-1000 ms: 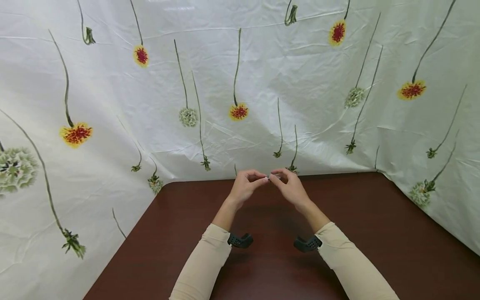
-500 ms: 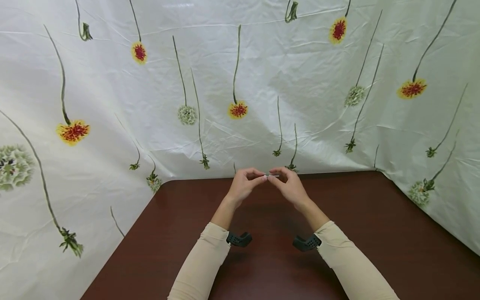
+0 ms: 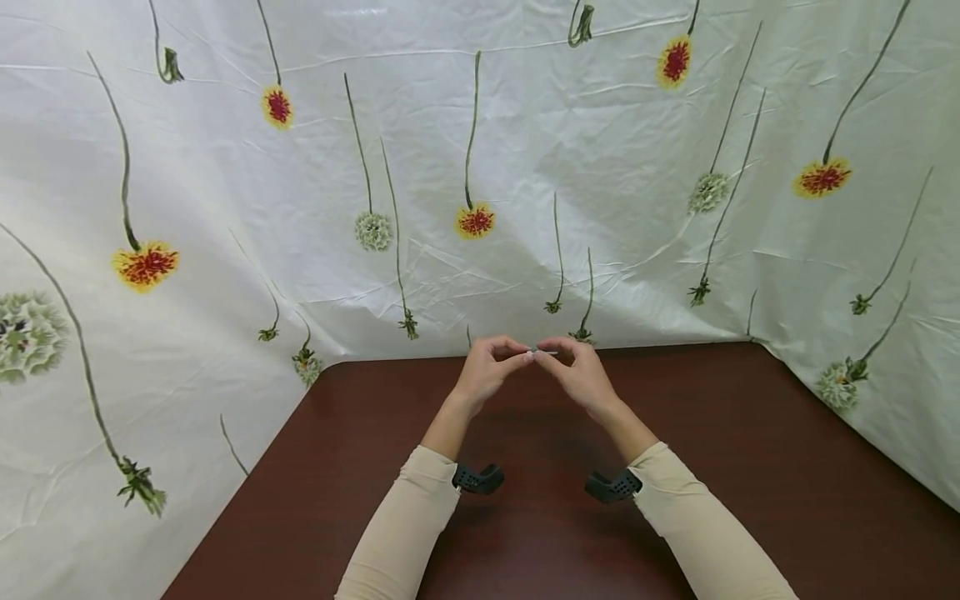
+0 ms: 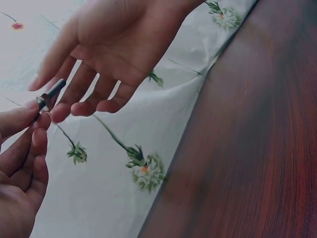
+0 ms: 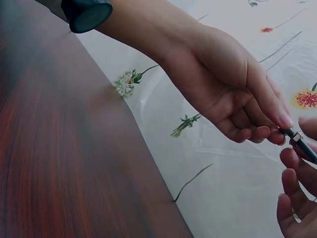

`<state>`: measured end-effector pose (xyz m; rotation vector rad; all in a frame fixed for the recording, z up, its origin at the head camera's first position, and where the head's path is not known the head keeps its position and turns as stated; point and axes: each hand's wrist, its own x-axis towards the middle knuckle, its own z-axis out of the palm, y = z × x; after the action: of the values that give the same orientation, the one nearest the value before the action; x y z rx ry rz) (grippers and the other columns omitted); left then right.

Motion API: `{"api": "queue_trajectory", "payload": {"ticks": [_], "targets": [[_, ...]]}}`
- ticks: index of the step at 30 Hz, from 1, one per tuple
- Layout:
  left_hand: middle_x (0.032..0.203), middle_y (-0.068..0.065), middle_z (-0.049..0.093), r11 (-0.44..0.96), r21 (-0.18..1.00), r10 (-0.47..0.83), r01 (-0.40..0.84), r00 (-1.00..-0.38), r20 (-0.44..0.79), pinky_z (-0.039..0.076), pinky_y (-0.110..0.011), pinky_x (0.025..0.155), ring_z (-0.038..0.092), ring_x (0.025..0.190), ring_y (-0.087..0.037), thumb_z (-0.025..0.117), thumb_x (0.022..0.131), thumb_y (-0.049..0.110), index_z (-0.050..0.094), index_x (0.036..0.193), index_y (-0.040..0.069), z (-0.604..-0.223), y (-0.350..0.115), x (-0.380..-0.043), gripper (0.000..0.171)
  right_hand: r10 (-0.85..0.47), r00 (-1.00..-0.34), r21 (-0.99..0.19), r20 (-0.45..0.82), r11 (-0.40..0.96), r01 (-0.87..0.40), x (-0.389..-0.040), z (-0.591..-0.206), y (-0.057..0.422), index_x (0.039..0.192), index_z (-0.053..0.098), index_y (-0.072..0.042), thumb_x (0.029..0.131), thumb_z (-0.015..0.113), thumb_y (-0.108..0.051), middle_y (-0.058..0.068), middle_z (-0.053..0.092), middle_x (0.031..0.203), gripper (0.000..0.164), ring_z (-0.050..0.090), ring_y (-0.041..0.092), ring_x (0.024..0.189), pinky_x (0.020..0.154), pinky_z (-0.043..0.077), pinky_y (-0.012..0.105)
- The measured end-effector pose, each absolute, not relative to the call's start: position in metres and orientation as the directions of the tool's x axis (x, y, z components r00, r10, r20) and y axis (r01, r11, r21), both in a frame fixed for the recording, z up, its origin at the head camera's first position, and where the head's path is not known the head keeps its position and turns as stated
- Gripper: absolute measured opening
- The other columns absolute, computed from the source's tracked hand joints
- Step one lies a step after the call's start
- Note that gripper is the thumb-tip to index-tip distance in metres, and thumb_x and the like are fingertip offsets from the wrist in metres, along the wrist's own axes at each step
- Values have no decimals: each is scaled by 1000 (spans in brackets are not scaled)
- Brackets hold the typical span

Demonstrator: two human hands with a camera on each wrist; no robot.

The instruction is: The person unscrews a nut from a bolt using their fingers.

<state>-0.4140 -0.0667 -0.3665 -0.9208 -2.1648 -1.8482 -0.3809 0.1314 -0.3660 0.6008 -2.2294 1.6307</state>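
Note:
My left hand (image 3: 482,375) pinches a dark metal bolt (image 4: 57,88) near one end, between thumb and index finger. A shiny nut (image 5: 297,138) sits on the bolt close to those fingertips, and the threaded shaft sticks out past it toward my right hand (image 3: 582,379). My right thumb and index finger stand on either side of the nut. Between the right thumb tip and the nut, a small gap shows in both wrist views. The bolt's gripped end is hidden by the left fingertips. Both hands meet above the table's far edge in the head view.
A dark red-brown wooden table (image 3: 750,442) lies beneath the arms. A white sheet (image 3: 615,133) printed with flowers hangs behind it and along both sides. Dark wrist cameras (image 3: 480,480) jut inward from the sleeve cuffs.
The head view has shifted slightly, while both hands stay together around the bolt in the same place. The bolt's shaft now shows as a thin line beyond the right fingertips.

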Motion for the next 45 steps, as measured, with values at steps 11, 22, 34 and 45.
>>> {"api": "queue_trajectory", "payload": {"ticks": [11,22,34,45], "targets": [[104,-9,76,58,841,358,537,-798,485,53,-49,91,69,99,-25,77,95,9,77,107,-1,-367,-66,-413,15,-173,-839,-811,516,215,-543,-381,-366,133,119,72,2,99,73,-9,16,71,115,24,65,30,104,89,49,43],[103,-10,76,76,840,361,538,-800,479,53,-47,90,69,98,-25,77,96,12,77,107,-1,-368,-68,-413,16,-141,-875,-836,464,256,-485,-382,-368,133,118,72,3,102,70,-18,13,71,110,26,64,31,102,81,49,39],[102,-10,76,60,842,369,536,-795,481,52,-51,90,68,97,-24,76,96,10,76,108,-2,-368,-69,-415,16,-205,-864,-836,459,231,-498,-380,-364,132,132,62,0,102,70,-17,21,66,125,35,65,37,106,87,53,47],[101,-7,76,64,835,374,547,-788,488,52,-53,89,68,97,-24,76,96,10,77,107,0,-369,-68,-416,15,-171,-857,-825,486,234,-514,-384,-370,133,117,71,2,102,69,-14,15,70,114,22,64,31,103,87,51,46]]}}
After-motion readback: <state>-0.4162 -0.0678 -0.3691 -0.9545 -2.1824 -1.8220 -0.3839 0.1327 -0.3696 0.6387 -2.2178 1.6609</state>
